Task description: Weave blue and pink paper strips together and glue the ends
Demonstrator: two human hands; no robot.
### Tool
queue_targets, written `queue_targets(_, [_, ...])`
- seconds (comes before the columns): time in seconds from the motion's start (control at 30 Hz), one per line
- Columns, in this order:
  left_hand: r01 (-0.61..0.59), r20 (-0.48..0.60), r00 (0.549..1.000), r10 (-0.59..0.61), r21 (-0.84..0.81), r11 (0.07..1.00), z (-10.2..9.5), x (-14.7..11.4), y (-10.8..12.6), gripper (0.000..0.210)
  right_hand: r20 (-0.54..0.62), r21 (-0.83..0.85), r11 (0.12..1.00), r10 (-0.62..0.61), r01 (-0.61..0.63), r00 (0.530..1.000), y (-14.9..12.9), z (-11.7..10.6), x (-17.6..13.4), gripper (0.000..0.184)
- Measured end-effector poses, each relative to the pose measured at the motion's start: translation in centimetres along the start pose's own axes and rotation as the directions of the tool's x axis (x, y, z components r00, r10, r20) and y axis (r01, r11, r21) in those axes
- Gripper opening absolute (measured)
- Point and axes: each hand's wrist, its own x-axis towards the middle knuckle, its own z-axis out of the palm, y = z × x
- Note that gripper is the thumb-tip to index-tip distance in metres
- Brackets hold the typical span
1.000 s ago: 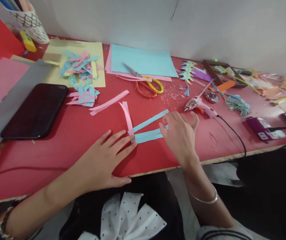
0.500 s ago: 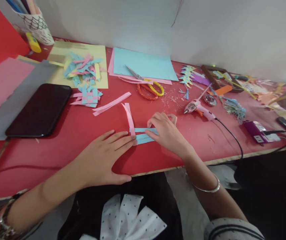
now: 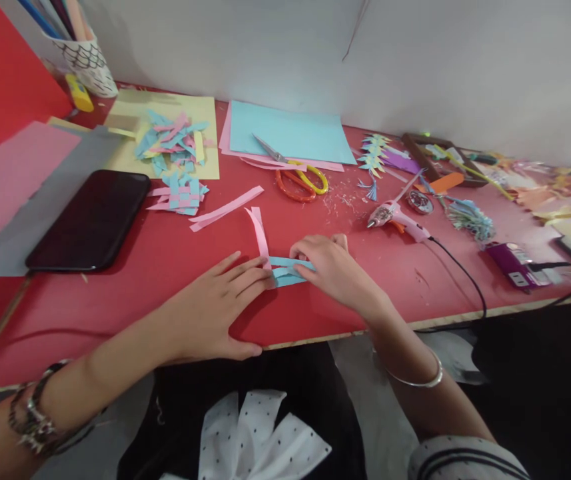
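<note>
Keeping your left hand (image 3: 210, 310) flat, fingers spread and unclosed, lets its fingertips weigh on the left end of the blue strips (image 3: 290, 279), where the pink strip (image 3: 259, 233) meets them. Your right hand (image 3: 338, 270) is just beside it, apart from it, thumb and curled fingers over the right part of the same strips; I cannot tell whether they pinch the paper or only touch it. The strips lie on the red table (image 3: 310, 313) between your two hands, close to its near edge, and the pink one runs away from you at a steep angle to them.

To do this well, I'd press at the crossing with the pads rather than the nails, so that nothing slides or creases. Let your right thumb and fingertips do the fine work, handling one blue strip at a time; one looks slightly raised, and tugging it could skew the join. Keep the edges even and your forearms low.

Just beyond lies a loose pair of pink strips (image 3: 228, 208), near a blue-and-pink woven piece (image 3: 180, 197) you could use to judge evenness. Farther out are the scissors (image 3: 285, 162), and to the right the glue gun (image 3: 405, 220); mind its metal tip, as I cannot tell whether it is hot.
</note>
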Motion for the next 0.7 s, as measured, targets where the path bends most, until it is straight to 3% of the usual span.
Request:
queue_targets(0.3, [-0.011,-0.008,1.0,0.012,0.02,1.0,0.1,0.0,0.0,0.068,-0.111,-0.033,0.999,0.002,-0.006,0.994,-0.7,0.6,0.1,0.021])
queue_targets(0.4, [-0.015,0.004,1.0,0.015,0.022,1.0,0.0,0.0,0.0,0.066,-0.097,0.017,0.999,0.035,-0.033,0.995,-0.7,0.4,0.5,0.022])
queue_targets(0.7, [-0.038,-0.026,0.999,0.04,0.061,0.997,0.2,-0.2,-0.1,0.068,-0.019,0.165,0.984,-0.06,0.062,0.998,0.8,0.0,2.0,0.02])
